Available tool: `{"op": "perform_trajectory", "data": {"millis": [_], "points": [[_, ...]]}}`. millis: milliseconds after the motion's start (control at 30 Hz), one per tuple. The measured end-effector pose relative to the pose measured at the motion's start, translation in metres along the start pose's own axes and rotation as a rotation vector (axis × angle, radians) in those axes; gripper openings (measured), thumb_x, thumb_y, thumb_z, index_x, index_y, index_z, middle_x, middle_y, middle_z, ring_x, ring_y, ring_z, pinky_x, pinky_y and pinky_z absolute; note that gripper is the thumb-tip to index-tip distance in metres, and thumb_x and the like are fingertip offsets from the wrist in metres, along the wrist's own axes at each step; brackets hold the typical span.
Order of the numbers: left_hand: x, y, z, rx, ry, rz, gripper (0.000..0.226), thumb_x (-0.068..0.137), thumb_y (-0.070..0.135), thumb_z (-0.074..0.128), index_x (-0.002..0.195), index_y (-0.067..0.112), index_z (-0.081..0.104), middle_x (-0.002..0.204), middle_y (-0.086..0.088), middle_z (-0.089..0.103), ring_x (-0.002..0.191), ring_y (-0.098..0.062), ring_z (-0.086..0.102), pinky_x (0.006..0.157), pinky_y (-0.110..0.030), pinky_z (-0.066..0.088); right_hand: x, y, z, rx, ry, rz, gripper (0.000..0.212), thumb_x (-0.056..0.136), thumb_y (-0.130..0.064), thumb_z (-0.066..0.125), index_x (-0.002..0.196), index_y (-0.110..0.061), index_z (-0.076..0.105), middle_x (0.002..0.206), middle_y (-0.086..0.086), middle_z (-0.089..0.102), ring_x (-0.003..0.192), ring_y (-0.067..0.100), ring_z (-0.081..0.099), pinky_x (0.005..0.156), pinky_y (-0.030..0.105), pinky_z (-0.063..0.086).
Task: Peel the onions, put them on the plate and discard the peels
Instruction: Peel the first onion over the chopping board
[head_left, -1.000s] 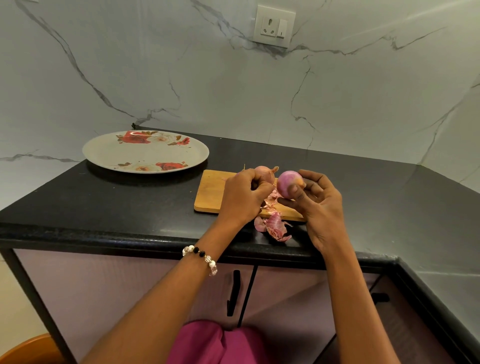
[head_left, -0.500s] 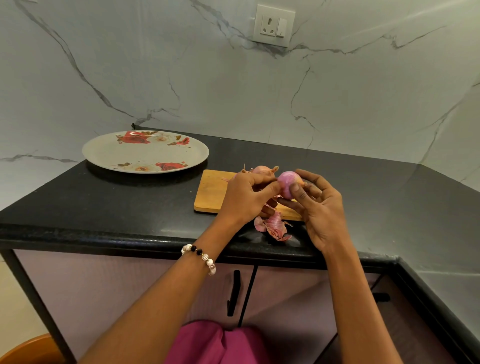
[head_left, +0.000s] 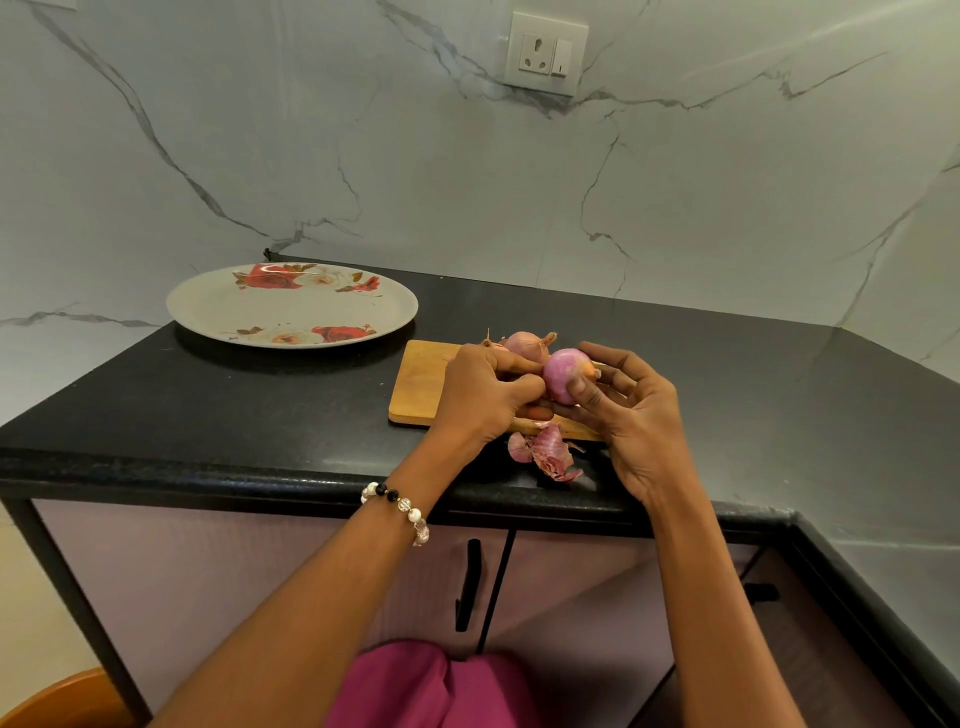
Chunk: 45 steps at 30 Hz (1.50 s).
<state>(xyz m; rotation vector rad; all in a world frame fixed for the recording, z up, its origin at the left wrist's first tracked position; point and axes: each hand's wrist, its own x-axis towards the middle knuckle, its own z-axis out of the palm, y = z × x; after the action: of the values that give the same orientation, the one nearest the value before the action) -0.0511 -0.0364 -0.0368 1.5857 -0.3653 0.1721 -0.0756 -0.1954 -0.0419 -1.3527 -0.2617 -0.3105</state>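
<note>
While the right hand (head_left: 636, 415) cradles a peeled onion (head_left: 567, 375) above the wooden cutting board (head_left: 423, 384), its thumb lies across the near side of the bulb and its fingers curl behind it, so that the onion is grasped and lifted clear of the board. The onion's surface is smooth and pink-purple, with a small orange-brown stub at its right end. The left hand (head_left: 483, 395) meets the onion from the left, its fingers bent and their tips against the bulb's left side; whether they pinch a scrap of skin cannot be told. A beaded bracelet (head_left: 397, 506) sits on the left wrist.

Behind the hands, an unpeeled onion (head_left: 525, 344) with dry papery skin and a wispy tip rests on the far part of the board, and a second one just to its left is mostly hidden by the left hand. A heap of loose purple peels (head_left: 548, 452) lies on the black countertop (head_left: 260, 405), touching the board's near edge, just below the two hands.

The floral plate (head_left: 218, 306), white with red roses, stands on the counter's far left, well apart from the board, and holds no onions. A marble-patterned wall rises behind the counter, bearing a white socket and switch plate (head_left: 545, 54). Below the counter edge are pale cabinet doors with a black handle (head_left: 470, 584), and pink fabric (head_left: 431, 686) shows at the bottom of the view.
</note>
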Motion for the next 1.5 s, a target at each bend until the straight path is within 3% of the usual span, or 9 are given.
{"op": "perform_trajectory", "data": {"millis": [267,700,833,967,1100,1300,1500], "points": [[0.003,-0.0024,0.0004,-0.064,-0.027,-0.056,0.016,0.084,0.013,0.07,0.097,0.004,0.073,0.089,-0.014,0.073,0.081,-0.024,0.072,0.078,-0.046,0.059,0.0003,-0.001,-0.0006,0.026,0.02,-0.008,0.047,0.07,-0.009,0.076,0.115,-0.007,0.065,0.106,0.012,0.073,0.094,0.027,0.074,0.068,0.03,0.061],[0.0047,-0.0053,-0.0008,0.03,0.018,-0.025,0.014,0.082,0.003,0.069,0.095,0.004,0.074,0.089,-0.013,0.073,0.079,-0.025,0.072,0.075,-0.047,0.059,0.0013,0.0001,-0.0006,0.008,0.02,0.002,0.045,0.067,-0.013,0.078,0.11,-0.008,0.067,0.101,0.01,0.075,0.095,0.031,0.073,0.07,0.036,0.063],[0.0015,-0.0008,-0.0006,-0.056,0.011,-0.048,0.011,0.085,0.005,0.067,0.094,0.004,0.074,0.088,-0.014,0.073,0.078,-0.026,0.072,0.076,-0.049,0.059,0.0013,-0.0007,-0.0004,0.04,0.037,0.017,0.043,0.069,-0.014,0.076,0.11,-0.007,0.066,0.101,0.012,0.075,0.094,0.031,0.074,0.068,0.036,0.063],[-0.002,0.0006,0.0005,0.025,0.044,0.177,0.025,0.082,0.007,0.072,0.108,0.008,0.071,0.093,-0.007,0.073,0.078,-0.015,0.072,0.07,-0.032,0.06,0.001,-0.003,0.0014,0.114,0.057,0.049,0.035,0.074,-0.014,0.071,0.106,-0.002,0.064,0.09,0.01,0.076,0.085,0.028,0.075,0.062,0.031,0.062],[-0.0014,-0.0027,0.0019,0.177,0.065,0.386,0.023,0.079,0.002,0.074,0.101,0.008,0.073,0.089,-0.001,0.073,0.077,-0.008,0.071,0.069,-0.023,0.058,0.0012,-0.0047,0.0023,0.136,0.052,0.07,0.033,0.077,-0.015,0.069,0.105,0.002,0.062,0.088,0.011,0.077,0.08,0.025,0.075,0.062,0.029,0.061],[0.0003,-0.0034,0.0013,0.224,0.108,0.472,0.012,0.08,-0.001,0.071,0.091,0.003,0.072,0.084,-0.006,0.071,0.068,-0.007,0.069,0.06,-0.02,0.057,0.0011,-0.0056,0.0027,0.135,0.014,0.1,0.034,0.076,-0.016,0.068,0.103,0.003,0.063,0.087,0.012,0.076,0.077,0.024,0.075,0.059,0.028,0.061],[0.0047,-0.0069,0.0014,0.428,0.117,0.562,0.015,0.079,-0.006,0.068,0.09,0.005,0.071,0.09,0.001,0.063,0.074,-0.003,0.059,0.065,-0.008,0.047,0.0016,-0.006,0.0017,0.099,0.007,0.12,0.034,0.074,-0.016,0.069,0.103,0.002,0.063,0.082,0.01,0.076,0.074,0.023,0.075,0.057,0.029,0.061]]}}
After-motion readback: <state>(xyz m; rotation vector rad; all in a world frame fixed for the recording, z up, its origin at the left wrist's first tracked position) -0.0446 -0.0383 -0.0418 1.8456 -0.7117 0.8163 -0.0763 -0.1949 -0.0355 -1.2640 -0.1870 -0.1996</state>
